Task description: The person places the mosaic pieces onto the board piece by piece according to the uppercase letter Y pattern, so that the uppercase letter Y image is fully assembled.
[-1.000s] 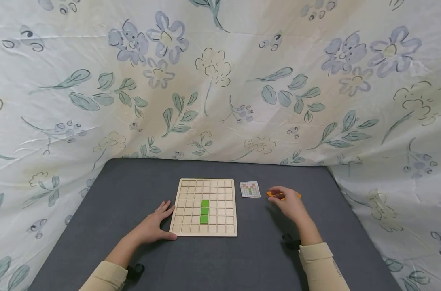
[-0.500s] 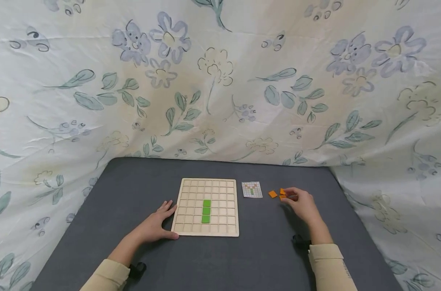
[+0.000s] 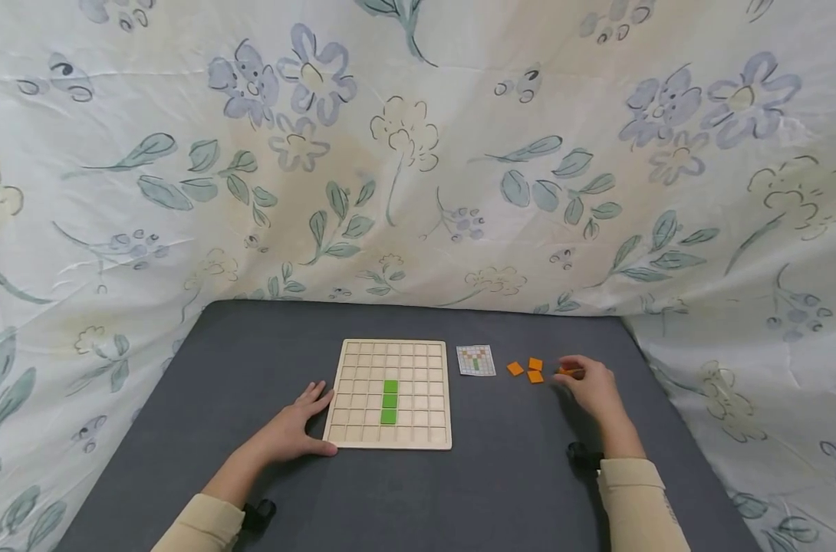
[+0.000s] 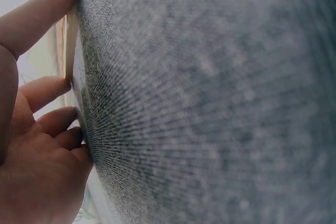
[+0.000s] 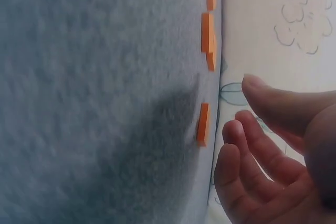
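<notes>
In the head view, a wooden grid board (image 3: 354, 435) lies on the dark table, with a column of green tiles (image 3: 389, 402) in its squares. My left hand (image 3: 295, 427) rests at the board's left edge, thumb near the front corner and fingers spread along the side. Three orange tiles (image 3: 515, 369) lie loose right of a small printed card (image 3: 476, 360). My right hand (image 3: 592, 387) is over another orange tile (image 3: 567, 371), partly covered by the fingers. In the right wrist view this orange tile (image 5: 203, 124) lies on the cloth, apart from the loosely bent fingers (image 5: 228, 166).
The dark grey table (image 3: 418, 502) ends at a floral curtain (image 3: 418, 230) at the back and sides. Black wrist cameras (image 3: 258, 515) sit under both forearms, close to the tabletop.
My right hand has moved right, away from the orange tiles, which now lie spread out: three left behind and one at the fingers. My left hand stays at the board.
</notes>
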### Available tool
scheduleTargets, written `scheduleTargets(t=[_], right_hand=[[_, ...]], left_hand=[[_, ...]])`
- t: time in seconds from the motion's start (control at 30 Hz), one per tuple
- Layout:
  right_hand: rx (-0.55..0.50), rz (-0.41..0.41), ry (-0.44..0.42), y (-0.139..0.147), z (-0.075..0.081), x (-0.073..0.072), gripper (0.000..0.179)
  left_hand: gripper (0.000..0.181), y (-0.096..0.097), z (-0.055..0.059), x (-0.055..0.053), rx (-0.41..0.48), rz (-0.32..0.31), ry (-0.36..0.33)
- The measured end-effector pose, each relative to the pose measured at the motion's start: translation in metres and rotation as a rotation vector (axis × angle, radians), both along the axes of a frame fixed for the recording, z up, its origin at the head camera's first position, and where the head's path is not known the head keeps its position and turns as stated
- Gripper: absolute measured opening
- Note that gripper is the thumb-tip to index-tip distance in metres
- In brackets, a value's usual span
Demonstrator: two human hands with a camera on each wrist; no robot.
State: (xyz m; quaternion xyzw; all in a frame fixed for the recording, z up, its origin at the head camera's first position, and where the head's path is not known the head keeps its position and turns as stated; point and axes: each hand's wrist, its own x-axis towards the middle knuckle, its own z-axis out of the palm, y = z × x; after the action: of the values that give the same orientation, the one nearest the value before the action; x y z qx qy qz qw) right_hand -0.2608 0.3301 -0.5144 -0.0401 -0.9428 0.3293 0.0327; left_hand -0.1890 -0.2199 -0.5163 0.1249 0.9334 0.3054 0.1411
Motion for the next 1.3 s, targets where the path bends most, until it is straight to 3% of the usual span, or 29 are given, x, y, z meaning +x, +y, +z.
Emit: scheduleTargets(t=[0.3, 0.53, 0.93, 1.3], right_hand=[[0.054, -0.082, -0.074, 0.014, -0.003, -0.007, 0.044], [0.073, -0.069, -0.127, 0.011, -0.008, -0.011, 0.045], [0.133, -0.081, -0.165, 0.0, -0.006, 0.006, 0.035], [0.145, -0.028, -0.098, -0.014, -0.001, 0.015, 0.035]], left_hand=[[0.109, 0.004, -0.001, -0.001, 0.005, 0.002, 0.0], [0.11, 0.001, -0.003, 0.001, -0.01, 0.018, -0.003], [0.11, -0.012, -0.005, 0.006, -0.012, -0.021, 0.014], [0.11, -0.013, -0.005, 0.008, -0.006, -0.022, 0.008]])
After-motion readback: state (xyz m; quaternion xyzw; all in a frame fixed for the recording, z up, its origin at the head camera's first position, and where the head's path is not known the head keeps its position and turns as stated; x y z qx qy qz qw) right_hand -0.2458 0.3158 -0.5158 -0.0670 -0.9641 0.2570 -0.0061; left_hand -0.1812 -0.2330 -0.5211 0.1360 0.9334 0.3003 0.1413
